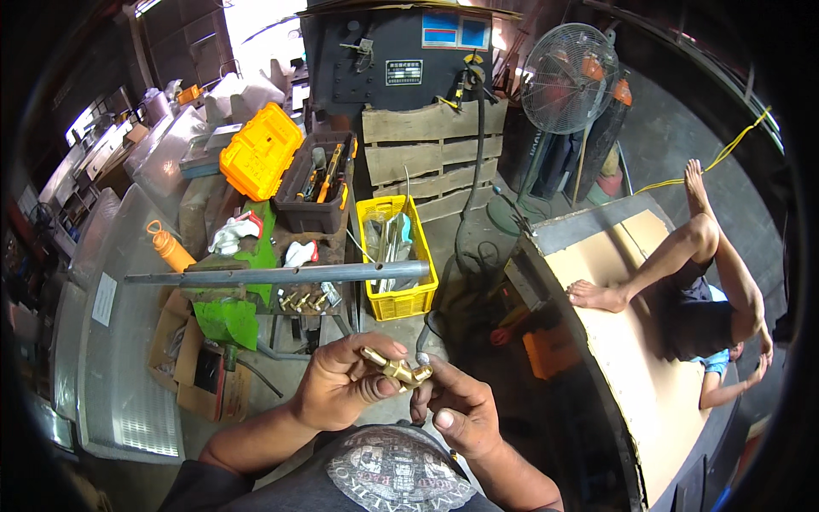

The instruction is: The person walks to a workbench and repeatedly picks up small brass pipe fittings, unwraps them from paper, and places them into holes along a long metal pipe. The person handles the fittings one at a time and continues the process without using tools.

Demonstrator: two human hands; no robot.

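Note:
In front of my chest, my left hand (345,381) pinches a brass pipe fitting (397,369) between thumb and fingers. The fitting has a hex body and an angled end, and a greyish-white bit (422,359) shows at its right tip. My right hand (463,408) is closed around that right end with its fingers; its thumb stands off a little, below the fitting. Beyond my hands, several more brass fittings (305,301) lie on the small work stand, under a long grey metal bar (281,274).
Behind the bar are an open toolbox (311,213) with a yellow lid, a yellow crate (401,305), gloves (236,233) and an orange bottle (171,249). A cardboard box (183,375) sits lower left. At right, a person (695,294) lies on a cardboard-covered table (610,341); a fan (570,78) stands behind.

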